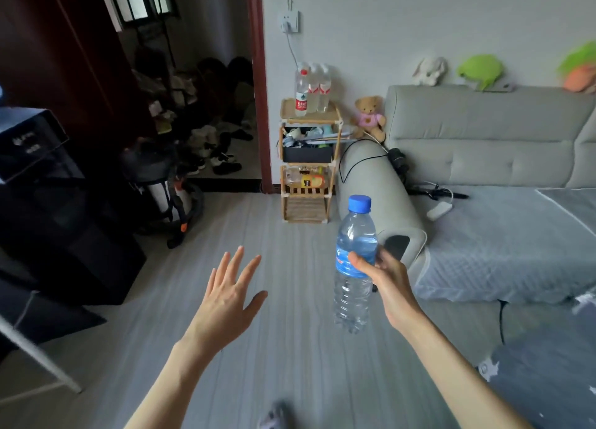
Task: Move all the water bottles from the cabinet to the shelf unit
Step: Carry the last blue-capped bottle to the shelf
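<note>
Right hand [385, 275] grips blue-capped bottle [354, 264] upright; left hand [227, 295] spread, empty. Three bottles [312, 88] atop wooden shelf unit [308, 161] ahead.

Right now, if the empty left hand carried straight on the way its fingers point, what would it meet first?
Probably nothing nearby. The open left hand points up-frame over bare grey striped floor, slightly left of the wooden tiered shelf unit. Beyond that lies the dark red door frame, though depth is unclear.

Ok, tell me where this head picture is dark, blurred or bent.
Head view: the doorway with the shoes and the black unit at left lie in deep shadow; the green plush toy at the right edge is smeared; the sofa and wall are evenly lit; the blue-capped water bottle in the right hand is sharp; edges bow from the wide lens.
</note>
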Demonstrator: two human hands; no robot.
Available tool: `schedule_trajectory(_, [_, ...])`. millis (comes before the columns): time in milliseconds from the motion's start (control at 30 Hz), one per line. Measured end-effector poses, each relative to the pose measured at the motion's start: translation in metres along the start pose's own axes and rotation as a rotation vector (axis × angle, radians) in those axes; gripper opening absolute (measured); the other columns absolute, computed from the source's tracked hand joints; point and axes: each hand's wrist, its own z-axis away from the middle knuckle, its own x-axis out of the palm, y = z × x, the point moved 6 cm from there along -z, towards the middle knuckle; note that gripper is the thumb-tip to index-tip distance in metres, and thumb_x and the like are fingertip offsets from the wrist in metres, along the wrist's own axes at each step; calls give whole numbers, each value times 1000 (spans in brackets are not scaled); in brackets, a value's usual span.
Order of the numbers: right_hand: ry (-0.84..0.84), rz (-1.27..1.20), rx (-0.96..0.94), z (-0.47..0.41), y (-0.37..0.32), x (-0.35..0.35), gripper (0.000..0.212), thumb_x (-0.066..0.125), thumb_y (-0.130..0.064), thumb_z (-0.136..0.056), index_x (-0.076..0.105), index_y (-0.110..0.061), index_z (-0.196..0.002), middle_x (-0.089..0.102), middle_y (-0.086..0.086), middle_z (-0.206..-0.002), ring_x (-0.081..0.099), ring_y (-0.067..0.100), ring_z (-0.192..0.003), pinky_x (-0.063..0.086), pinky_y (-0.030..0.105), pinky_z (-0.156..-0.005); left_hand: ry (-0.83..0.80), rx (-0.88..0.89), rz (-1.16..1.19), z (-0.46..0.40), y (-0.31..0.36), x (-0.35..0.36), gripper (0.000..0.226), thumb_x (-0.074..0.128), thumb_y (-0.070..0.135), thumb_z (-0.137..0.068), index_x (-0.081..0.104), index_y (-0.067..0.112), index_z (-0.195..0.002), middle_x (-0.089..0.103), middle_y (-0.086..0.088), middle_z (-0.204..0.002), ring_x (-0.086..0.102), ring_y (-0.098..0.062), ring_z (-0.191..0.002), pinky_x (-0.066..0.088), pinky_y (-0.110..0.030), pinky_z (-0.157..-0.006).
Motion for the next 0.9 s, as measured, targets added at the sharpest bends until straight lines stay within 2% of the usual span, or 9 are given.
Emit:
schedule_trajectory(100, [34,-3,13,-70,6,0,41,73,-36,-62,67,-19,-99,72,3,-99,66,18,-92,50,29,-81,-34,16,1,-73,-13,13,63,41,42,-92,10,27,-145,-4,-5,-156,-11,-25,-142,1,-39,-114])
schedule_trajectory(167, [58,4,3,-120,0,3,38,75,-35,-64,68,-20,-98,72,4,-99,66,21,-95,49,34,-87,-48,30,6,-128,-24,16,62,41,41,-92,10,27,-145,-5,-6,-156,-11,-26,-142,-2,-39,-113])
schedule_trajectory(300, [99,7,-60,-220,-31,12,23,71,-20,-77,67,-17,-100,71,2,-96,64,10,-83,47,17,-70,-34,56,16,-242,-45,4,62,41,41,-92,12,26,-145,-3,-6,-156,-9,-27,-142,2,-42,-115])
schedule_trajectory(467, [118,-34,-63,-324,-49,18,26,72,-23,-75,68,-19,-100,72,-1,-99,64,11,-87,47,23,-74,-16,108,63,-351,-56,2,61,46,38,-91,21,23,-143,7,-9,-155,-3,-28,-143,10,-46,-116])
schedule_trajectory(533, [115,-29,-56,-360,-47,21,28,73,-25,-74,68,-18,-100,71,-2,-96,64,8,-83,47,17,-69,-47,106,70,-383,-63,12,60,46,39,-91,21,24,-143,7,-8,-155,-4,-27,-143,9,-45,-116])
schedule_trajectory(700, [91,-18,-22,-457,-34,26,23,69,-16,-79,67,-14,-102,71,0,-92,62,1,-72,44,8,-59,-105,59,44,-467,-92,38,60,42,41,-91,15,27,-144,0,-5,-156,-9,-26,-142,3,-41,-115])
schedule_trajectory(900, [78,-50,3,-596,-43,21,27,71,-20,-76,67,-17,-103,72,3,-101,66,16,-91,48,22,-72,-75,26,9,-602,-109,48,61,40,43,-92,12,29,-144,-2,-4,-156,-10,-24,-142,2,-41,-115])
